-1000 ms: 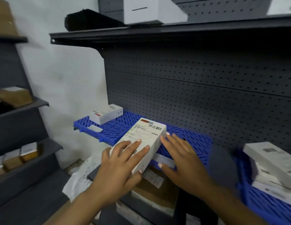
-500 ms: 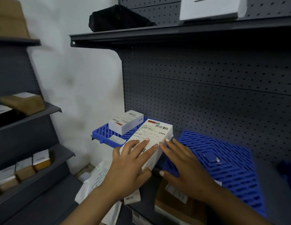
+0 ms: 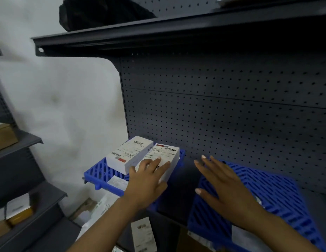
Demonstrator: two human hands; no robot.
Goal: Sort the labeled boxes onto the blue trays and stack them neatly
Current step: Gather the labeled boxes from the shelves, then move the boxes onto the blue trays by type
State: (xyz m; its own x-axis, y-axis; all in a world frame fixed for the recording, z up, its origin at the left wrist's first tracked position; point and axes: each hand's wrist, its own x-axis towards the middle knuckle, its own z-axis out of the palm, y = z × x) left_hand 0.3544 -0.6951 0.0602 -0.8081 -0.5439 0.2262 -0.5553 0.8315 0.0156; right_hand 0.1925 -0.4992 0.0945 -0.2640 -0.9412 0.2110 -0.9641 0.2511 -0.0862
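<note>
Two white labeled boxes lie side by side on the left blue tray (image 3: 96,171). The left box (image 3: 129,153) lies untouched. My left hand (image 3: 147,177) rests flat with straight fingers on the right box (image 3: 167,157), which reaches the tray's right edge. My right hand (image 3: 224,184) hovers open with spread fingers over the left part of a second blue tray (image 3: 278,193), holding nothing and apart from the box.
A dark pegboard back panel (image 3: 231,115) stands behind the trays and a dark shelf (image 3: 158,33) hangs overhead with a black object (image 3: 96,11) on it. Grey shelves with brown boxes (image 3: 3,135) stand at the left. Paper labels (image 3: 144,231) hang below.
The box has moved left and forward onto the left tray beside the other box. My right hand let go of it and drew away to the right.
</note>
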